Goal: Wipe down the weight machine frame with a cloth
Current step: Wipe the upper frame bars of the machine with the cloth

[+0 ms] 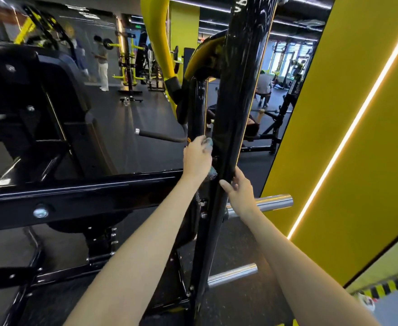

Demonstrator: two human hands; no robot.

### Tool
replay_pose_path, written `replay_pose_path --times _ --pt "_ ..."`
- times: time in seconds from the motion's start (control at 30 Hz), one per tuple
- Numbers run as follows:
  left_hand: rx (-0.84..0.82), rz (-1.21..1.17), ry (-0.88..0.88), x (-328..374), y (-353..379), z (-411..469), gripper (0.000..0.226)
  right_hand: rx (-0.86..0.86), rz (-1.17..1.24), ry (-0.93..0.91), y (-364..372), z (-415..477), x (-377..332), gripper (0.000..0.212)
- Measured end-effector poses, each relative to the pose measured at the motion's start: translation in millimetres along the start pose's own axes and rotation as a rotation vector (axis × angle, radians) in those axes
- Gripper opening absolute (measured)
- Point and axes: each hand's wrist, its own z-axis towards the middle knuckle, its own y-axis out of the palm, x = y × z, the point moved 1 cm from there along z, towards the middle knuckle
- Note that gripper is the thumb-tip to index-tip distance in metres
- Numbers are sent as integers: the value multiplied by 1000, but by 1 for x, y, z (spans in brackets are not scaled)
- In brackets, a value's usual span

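A glossy black upright post (236,90) of the weight machine frame rises through the middle of the view. My left hand (196,158) is closed on a blue-green cloth (209,143), pressing it against the left side of the post at mid height. A fold of the cloth hangs below the hand. My right hand (239,191) grips the post's right edge just below, fingers wrapped around it. A black horizontal frame beam (80,196) runs left from the post.
Two chrome weight pegs (273,202) stick out right of the post. A yellow wall panel (357,137) with a light strip stands close on the right. A black padded seat (28,102) fills the left. People and yellow machines (127,62) are far behind.
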Motion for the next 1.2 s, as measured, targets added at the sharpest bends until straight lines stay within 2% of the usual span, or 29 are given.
replay_pose_path --times 0.07,0.2,0.27,0.3,0.37,0.43,0.53,0.6,0.7,0.77,1.03,1.2 --pt "-43 5 -22 1 -2 5 34 -3 15 23 -1 -1 0 54" --pt "-93 -21 167 -1 -6 -37 32 -5 32 -21 -2 -1 3 54" --pt "-212 -41 129 -17 -4 -66 33 -10 30 -33 -3 -1 2 52" --pt "-241 -56 73 -28 -2 -81 33 -11 18 -30 -4 -2 1 51" --pt "-105 -140 -104 -56 6 -107 32 -18 3 -38 -6 -2 -3 53" --pt "136 -253 -409 -80 12 -121 28 -16 -21 -33 -5 -3 -5 59" --pt "247 -568 -861 -99 19 -125 23 40 -90 12 1 -18 6 69" --pt "322 -724 -958 -104 25 -115 27 11 -131 73 3 -32 20 73" --pt "321 -934 -909 -87 43 -110 40 -56 -184 112 2 -40 42 71" --pt "265 -916 -847 -75 61 -120 43 -78 -176 84 3 -35 46 71" --pt "181 -463 -755 -92 80 -119 63 -80 -193 -9 2 -24 44 38" --pt "298 -802 -784 -88 73 -128 59 -38 -161 -9 5 -30 46 36"
